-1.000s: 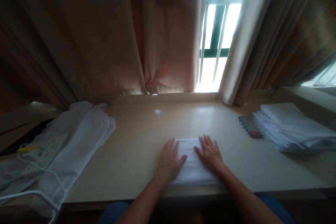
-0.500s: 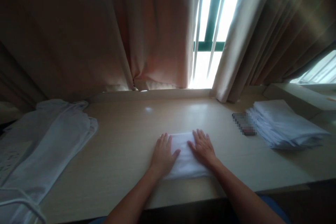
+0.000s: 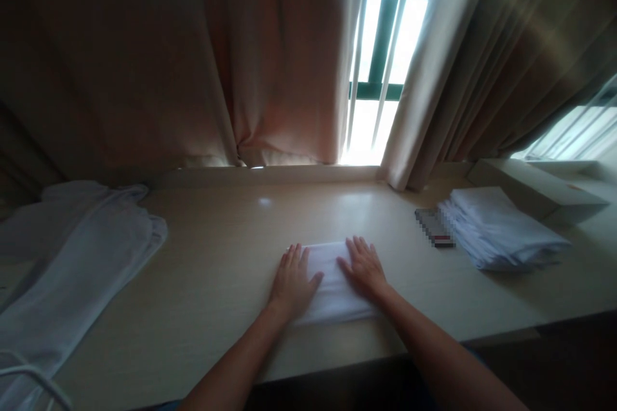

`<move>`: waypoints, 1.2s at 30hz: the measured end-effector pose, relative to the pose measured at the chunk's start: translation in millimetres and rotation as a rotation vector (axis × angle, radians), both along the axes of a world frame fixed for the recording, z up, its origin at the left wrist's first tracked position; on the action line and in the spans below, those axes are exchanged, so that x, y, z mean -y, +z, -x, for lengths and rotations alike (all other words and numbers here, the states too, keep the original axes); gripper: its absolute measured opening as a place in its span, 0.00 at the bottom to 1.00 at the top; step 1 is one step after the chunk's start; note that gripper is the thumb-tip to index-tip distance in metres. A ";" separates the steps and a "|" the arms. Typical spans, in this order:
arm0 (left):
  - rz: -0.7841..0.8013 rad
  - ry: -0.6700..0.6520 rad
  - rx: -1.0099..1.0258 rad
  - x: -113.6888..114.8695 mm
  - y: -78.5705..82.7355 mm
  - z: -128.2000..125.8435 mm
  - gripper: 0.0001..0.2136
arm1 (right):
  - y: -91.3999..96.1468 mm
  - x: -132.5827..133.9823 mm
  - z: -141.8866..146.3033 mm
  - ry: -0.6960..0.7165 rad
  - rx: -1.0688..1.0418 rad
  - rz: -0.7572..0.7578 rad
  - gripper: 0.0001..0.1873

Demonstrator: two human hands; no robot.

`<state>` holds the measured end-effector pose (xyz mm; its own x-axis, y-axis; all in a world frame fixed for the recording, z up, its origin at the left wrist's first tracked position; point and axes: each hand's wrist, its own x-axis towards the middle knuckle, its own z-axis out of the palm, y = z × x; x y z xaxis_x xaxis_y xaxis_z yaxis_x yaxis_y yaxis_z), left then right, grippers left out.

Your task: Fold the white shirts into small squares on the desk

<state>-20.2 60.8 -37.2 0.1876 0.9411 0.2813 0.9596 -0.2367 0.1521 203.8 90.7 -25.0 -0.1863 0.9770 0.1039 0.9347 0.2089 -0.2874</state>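
A folded white cloth (image 3: 330, 289) lies flat on the pale wooden table (image 3: 207, 282), close to its front edge. Over the cloth's left side rests my left hand (image 3: 293, 279), palm down with the fingers stretched out and the thumb pointing inward. My right hand (image 3: 364, 264) lies flat on the right side of the same cloth, fingers extended. Between the two thumbs a strip of the cloth shows, with slight creases. The parts under my palms are hidden.
At right sits a stack of folded white cloths (image 3: 501, 225), beside a blurred-out dark flat object (image 3: 435, 228). Loose white cloth (image 3: 91, 257) spreads over the left end, with a white cable (image 3: 36, 376) near it. Curtains (image 3: 289, 77) hang behind the table.
The camera view has shifted slightly, so the scene sits a little further left. Both hands stay flat on the folded cloth, in nearly the same pose.
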 end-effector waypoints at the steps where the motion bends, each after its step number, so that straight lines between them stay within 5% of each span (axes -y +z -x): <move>1: -0.004 0.000 0.000 2.9 -0.2 -0.2 0.35 | 0.5 3.1 0.3 -0.003 0.004 0.002 0.38; 12: -0.028 0.026 -0.004 43.7 -9.8 4.0 0.34 | 8.4 45.0 2.4 0.001 0.038 -0.017 0.36; 20: -0.100 0.000 -0.047 55.2 15.1 -16.6 0.28 | 39.4 79.2 27.2 0.129 0.003 -0.161 0.33; 27: -0.202 -0.105 -0.101 90.2 -4.0 -13.4 0.26 | 10.5 118.1 36.2 0.169 -0.046 -0.130 0.31; 36: -0.314 -0.119 -0.222 88.0 -13.2 -6.6 0.27 | -3.2 114.5 35.0 0.187 -0.060 -0.185 0.31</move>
<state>-13.7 -27.2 -50.3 0.3788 0.7838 0.4921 0.9240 -0.3503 -0.1532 168.8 -23.8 -28.3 -0.3498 0.8896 0.2939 0.8574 0.4304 -0.2822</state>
